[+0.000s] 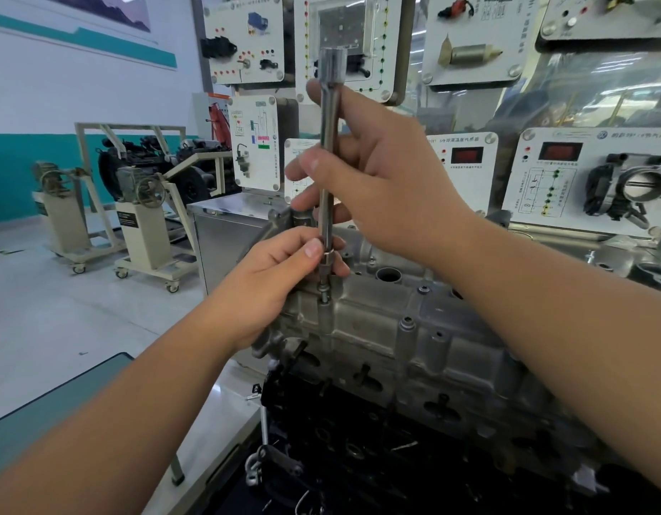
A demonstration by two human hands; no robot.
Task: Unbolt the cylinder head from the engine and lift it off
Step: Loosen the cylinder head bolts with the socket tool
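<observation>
Both hands on extension bar (329,143), sensor boards (589,176) behind, engine stands (143,202) left.

sensor board (466,169) label print blurred, throttle board (589,176) header unreadable

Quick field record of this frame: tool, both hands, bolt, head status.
tool: long extension bar with socket, upright over the cylinder head
right hand: grips the bar's upper shaft
left hand: pinches the bar's lower end, just above the bolt
bolt: at the head's near-left edge, raised partly out of its hole, tool tip on it
head status: seated on the engine, not lifted
background: training panels behind the engine
</observation>
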